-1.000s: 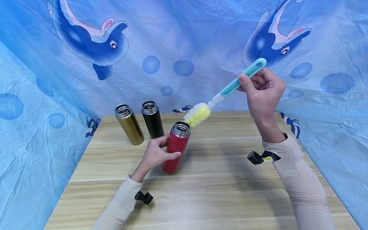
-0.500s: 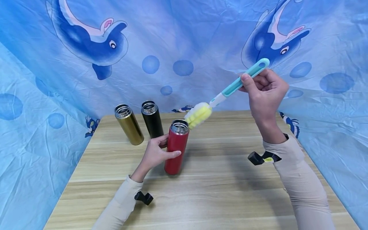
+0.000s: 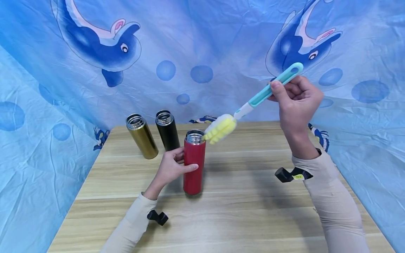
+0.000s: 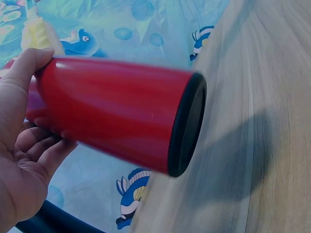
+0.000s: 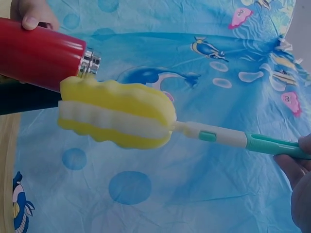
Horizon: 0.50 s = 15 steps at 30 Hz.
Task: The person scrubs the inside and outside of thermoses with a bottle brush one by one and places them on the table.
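A red thermos bottle [image 3: 194, 175] without a lid is held by my left hand [image 3: 172, 168], thumb across its front and fingers behind. The bottle stands nearly upright in the head view; its black base [image 4: 189, 126] hangs above the table in the left wrist view. My right hand [image 3: 299, 105] pinches the teal and white handle [image 3: 261, 96] of a bottle brush. The brush slants down to the left, its yellow and white sponge head [image 5: 116, 116] outside the bottle, right beside the steel mouth [image 3: 195, 136]. Whether sponge and rim touch, I cannot tell.
Two more lidless bottles, one gold [image 3: 143, 140] and one black [image 3: 168, 131], stand at the back left of the wooden table [image 3: 240, 218]. The black one is partly hidden behind my left hand. A blue dolphin-print cloth [image 3: 202, 35] hangs behind and at both sides.
The red bottle has swung from a tilt to nearly upright, its base shifting right and its mouth slightly left. My right hand and the brush have moved a little to the right.
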Motion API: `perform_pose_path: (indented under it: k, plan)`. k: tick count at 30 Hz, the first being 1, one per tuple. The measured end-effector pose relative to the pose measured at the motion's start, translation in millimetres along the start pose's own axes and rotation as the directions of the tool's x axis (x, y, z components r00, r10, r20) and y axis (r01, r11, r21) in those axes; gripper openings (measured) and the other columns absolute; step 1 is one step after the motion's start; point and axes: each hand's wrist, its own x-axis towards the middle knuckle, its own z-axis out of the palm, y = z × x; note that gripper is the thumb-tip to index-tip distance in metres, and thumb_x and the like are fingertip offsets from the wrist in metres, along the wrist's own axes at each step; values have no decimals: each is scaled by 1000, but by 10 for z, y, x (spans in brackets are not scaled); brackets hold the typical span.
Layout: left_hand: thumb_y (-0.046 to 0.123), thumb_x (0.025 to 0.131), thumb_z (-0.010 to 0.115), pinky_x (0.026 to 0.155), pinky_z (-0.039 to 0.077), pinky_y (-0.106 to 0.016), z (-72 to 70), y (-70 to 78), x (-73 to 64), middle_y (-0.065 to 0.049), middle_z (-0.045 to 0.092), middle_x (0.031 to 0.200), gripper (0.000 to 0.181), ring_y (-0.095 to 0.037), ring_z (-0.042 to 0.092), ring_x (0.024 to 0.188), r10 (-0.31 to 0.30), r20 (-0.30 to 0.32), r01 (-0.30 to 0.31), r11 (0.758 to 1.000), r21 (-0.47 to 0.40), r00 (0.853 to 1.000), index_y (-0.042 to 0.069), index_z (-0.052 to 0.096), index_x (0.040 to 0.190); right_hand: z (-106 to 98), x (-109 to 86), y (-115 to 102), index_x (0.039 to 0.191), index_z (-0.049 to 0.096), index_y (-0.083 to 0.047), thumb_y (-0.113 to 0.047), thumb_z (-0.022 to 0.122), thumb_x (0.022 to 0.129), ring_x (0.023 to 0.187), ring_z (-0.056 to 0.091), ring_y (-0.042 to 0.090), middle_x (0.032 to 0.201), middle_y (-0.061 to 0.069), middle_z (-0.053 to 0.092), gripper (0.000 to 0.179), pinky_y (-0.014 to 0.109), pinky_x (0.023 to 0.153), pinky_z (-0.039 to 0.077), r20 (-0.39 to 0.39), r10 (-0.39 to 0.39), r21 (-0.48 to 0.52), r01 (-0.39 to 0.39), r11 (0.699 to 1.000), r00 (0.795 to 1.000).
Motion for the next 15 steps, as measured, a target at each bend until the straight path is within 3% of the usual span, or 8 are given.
perform_pose_path:
  k: [9, 15]
  plan:
    - [19, 83, 86, 89, 61, -41, -8, -16, 4, -15, 73, 119, 58, -27, 74, 103, -24, 54, 28, 996, -84, 998, 2, 62, 134, -17, 4, 2, 93, 69, 17, 10, 75, 83, 69, 76, 20, 81, 18, 76, 14, 27, 63, 62, -47, 47, 109, -42, 993, 998]
    - [17, 88, 78, 85, 62, -38, -14, -30, -10, -17, 72, 118, 51, -26, 74, 98, -4, 111, 28, 975, -221, 994, 0, 59, 133, -35, -31, 39, 93, 68, 15, 9, 76, 84, 72, 76, 22, 83, 20, 75, 13, 29, 65, 63, -59, 99, 140, -90, 986, 993]
